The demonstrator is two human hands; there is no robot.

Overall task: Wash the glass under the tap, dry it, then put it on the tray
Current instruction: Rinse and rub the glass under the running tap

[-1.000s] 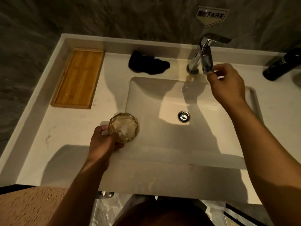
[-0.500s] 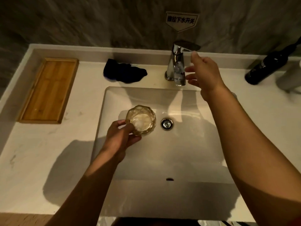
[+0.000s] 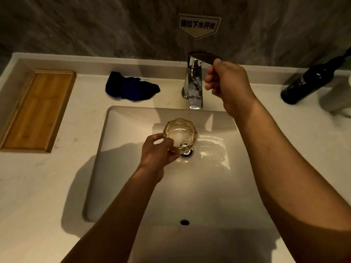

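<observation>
A faceted amber glass (image 3: 180,134) is held upright over the middle of the white basin (image 3: 209,186), just above the drain, with my left hand (image 3: 158,151) wrapped around its near-left side. Water lies inside the glass and wet glints show on the basin floor to its right. My right hand (image 3: 227,85) grips the lever on top of the chrome tap (image 3: 193,86) at the basin's far edge. The wooden tray (image 3: 36,111) lies on the counter at the far left. A dark blue cloth (image 3: 131,88) lies crumpled behind the basin, left of the tap.
A dark bottle (image 3: 311,80) lies against the back ledge at the far right, next to a pale container (image 3: 336,97) at the frame edge. A sign (image 3: 198,25) hangs on the stone wall above the tap. The raised counter ledge runs along the back and left.
My left hand has carried the glass from the basin's left rim to above the drain. My right hand has risen from the spout and closed on the tap lever; wet glints now show in the basin.
</observation>
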